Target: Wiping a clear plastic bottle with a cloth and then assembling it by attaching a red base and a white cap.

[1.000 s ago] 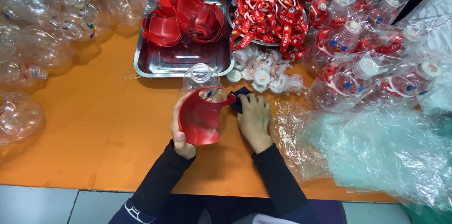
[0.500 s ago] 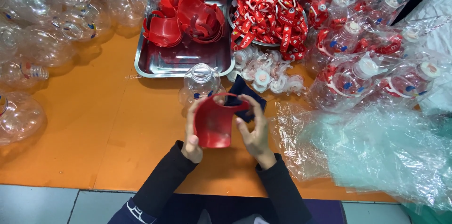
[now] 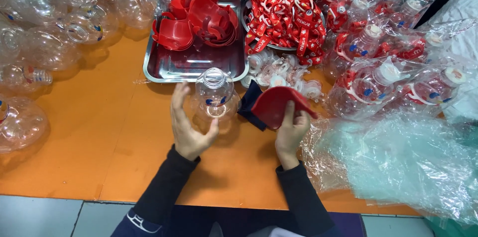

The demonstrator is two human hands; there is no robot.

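Note:
A clear round plastic bottle (image 3: 214, 96) stands on the orange table (image 3: 99, 137) in front of me. My left hand (image 3: 188, 127) is open around its left side, thumb near its base. My right hand (image 3: 293, 130) holds a red plastic cup-shaped shell (image 3: 276, 106) just right of the bottle, tilted, with a dark cloth (image 3: 250, 108) showing behind it.
A steel tray (image 3: 194, 65) with more red shells sits behind the bottle. Red straps fill a bowl (image 3: 286, 15). Small clear caps (image 3: 279, 70) lie beside it. Empty clear bottles (image 3: 50, 22) crowd the left, bagged finished bottles (image 3: 393, 62) and loose plastic bags (image 3: 398, 162) the right.
The red shell was gripped by both hands; now only my right hand has it, moved right. My left hand let go and reached to the clear bottle.

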